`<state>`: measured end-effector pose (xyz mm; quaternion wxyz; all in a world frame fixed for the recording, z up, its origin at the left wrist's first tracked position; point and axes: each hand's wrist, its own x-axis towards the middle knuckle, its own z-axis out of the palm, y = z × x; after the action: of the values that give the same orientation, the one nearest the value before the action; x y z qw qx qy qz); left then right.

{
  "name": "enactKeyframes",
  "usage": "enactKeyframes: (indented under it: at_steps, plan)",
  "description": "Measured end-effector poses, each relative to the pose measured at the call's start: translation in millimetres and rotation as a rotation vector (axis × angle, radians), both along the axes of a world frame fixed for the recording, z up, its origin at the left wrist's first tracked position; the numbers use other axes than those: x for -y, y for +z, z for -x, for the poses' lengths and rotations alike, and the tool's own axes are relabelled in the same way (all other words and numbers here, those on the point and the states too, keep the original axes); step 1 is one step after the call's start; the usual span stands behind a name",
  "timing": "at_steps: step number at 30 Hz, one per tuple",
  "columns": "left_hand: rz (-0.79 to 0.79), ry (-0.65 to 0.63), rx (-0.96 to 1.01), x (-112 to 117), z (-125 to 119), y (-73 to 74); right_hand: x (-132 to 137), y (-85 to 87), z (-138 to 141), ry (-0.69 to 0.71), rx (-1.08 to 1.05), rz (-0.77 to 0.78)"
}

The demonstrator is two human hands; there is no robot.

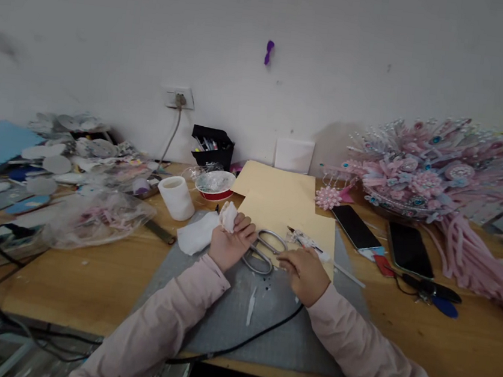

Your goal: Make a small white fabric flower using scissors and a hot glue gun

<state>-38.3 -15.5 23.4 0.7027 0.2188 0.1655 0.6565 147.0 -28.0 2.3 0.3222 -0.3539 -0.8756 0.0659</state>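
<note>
Here, the scissors (pixel 264 250) lie flat on the grey mat (pixel 219 312), between the two hands. Long axis runs roughly 10 to 4 o'clock; handle loops sit at the near-left end; the blade end goes under or behind the right hand (pixel 303 274) and cannot be followed. Which way the tips point past there: cannot tell.

Left hand (pixel 231 244): grip pressed together around a wad (pixel 229 216) of white tissue or cloth, held at the top of the fist. The scissors lie at 3 o'clock from this fist, loops just beside the knuckles, perhaps touching.

Right hand: palm down, fingers curled, resting at the scissors' 4 o'clock end. Grip looks closed on something small and thin; the held item is hidden under the fingers. A pale stick (pixel 342 270) extends from it toward 3 o'clock, over the edge of the tan paper (pixel 285 207).

Both hands are near the scissors; the left is nearer the loops, the right nearer the blades.

Around: a white sheet (pixel 196 233) at 9 o'clock of the left hand, a white roll (pixel 176 197) at 10, a red-rimmed bowl (pixel 215 185) at 11. Two phones (pixel 409 249) at 2 o'clock of the right hand. A black cable (pixel 243 342) crosses the mat near the surface (pixel 87 279) edge.
</note>
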Motion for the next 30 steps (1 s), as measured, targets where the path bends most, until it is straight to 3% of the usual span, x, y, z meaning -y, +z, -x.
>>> enactKeyframes:
  at_steps: [4,9,11,16,20,22,27,30]
  plan:
    - [-0.021,-0.075,0.038,4,-5,0.2,1,1.7,0,0.002,-0.12,0.01]
    - [-0.039,-0.151,-0.079,7,-12,-1.1,4,2.1,3,0.088,-0.226,0.088]
    - [-0.022,-0.159,-0.159,9,-15,-2.1,5,-0.7,6,0.146,-0.323,0.241]
    - [-0.027,-0.25,-0.317,15,-18,-4.5,8,-8.2,17,0.136,-0.567,0.77]
    - [-0.08,-0.333,-0.397,19,-22,-7.5,8,-5.4,20,0.204,-0.666,0.987]
    - [-0.074,-0.307,-0.465,18,-26,-10.5,6,-1.5,18,0.18,-0.683,1.012]
    - [-0.053,-0.059,-0.736,13,-31,-16.7,0,1.7,13,0.015,-0.749,0.906]
    - [-0.105,-0.067,-0.921,14,-31,-15.2,-2,-2.7,12,-0.009,-0.687,0.819]
